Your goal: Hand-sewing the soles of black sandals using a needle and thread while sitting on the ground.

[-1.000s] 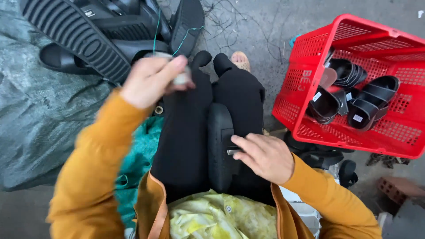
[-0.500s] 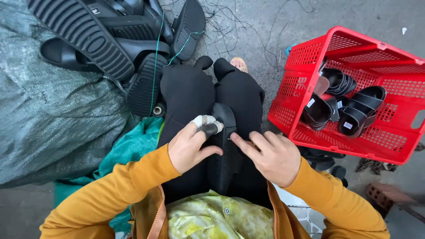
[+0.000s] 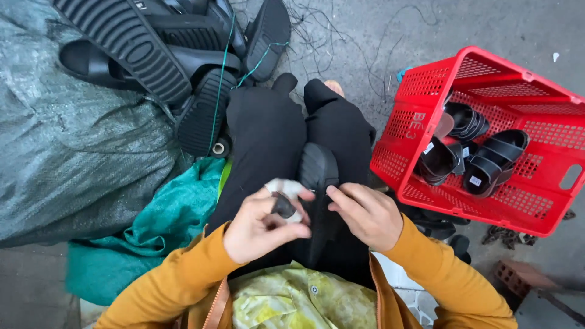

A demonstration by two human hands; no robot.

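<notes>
Several finished black rubber sandals (image 3: 481, 164) are sitting in the red plastic crate (image 3: 548, 210) — I'm pinching a small dark tool (image 3: 284, 206) in my bandaged left hand (image 3: 262, 224), right hand (image 3: 364, 214) steadying the black sandal sole (image 3: 318, 176) on my lap (a heap (image 3: 164, 67) is waiting).

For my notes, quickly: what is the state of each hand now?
Left hand: closed on a small dark tool.
Right hand: fingers curled, touching the black sandal.

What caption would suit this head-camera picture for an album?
Seated person's left hand and right hand work on a black sandal in the lap, beside a red crate of sandals.
</notes>
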